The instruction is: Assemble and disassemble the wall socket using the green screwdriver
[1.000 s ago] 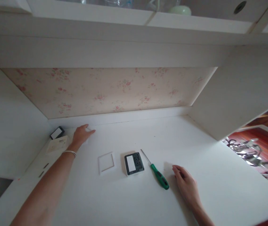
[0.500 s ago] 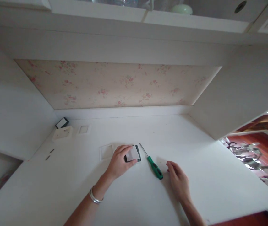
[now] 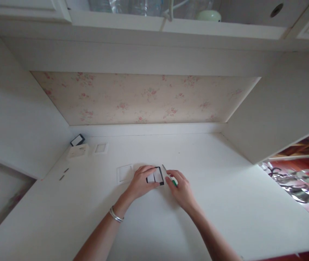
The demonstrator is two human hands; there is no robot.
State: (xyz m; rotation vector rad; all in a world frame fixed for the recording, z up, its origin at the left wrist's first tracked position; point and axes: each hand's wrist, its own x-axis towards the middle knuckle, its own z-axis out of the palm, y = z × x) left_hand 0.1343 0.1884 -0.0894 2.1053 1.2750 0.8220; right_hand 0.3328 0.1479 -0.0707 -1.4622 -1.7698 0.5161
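Observation:
My left hand is closed on a light switch with white rocker panels and a dark edge, holding it by thumb and fingers just above or on the white tabletop. My right hand is closed over a screwdriver; part of its green handle shows between the fingers, and its metal shaft points toward the switch. Most of the handle is hidden by the hand. Beside my left hand lies a flat white square frame, partly behind the fingers.
At the back left are a second dark-edged white switch piece, a white box-like plate and a small white frame. Two thin dark strips lie nearer. White side panels flank the tabletop; a shelf hangs above.
My right hand has moved left from beside the screwdriver and closed over its handle. The switch in my left hand now shows a dark line between its white panels. The view has shifted slightly.

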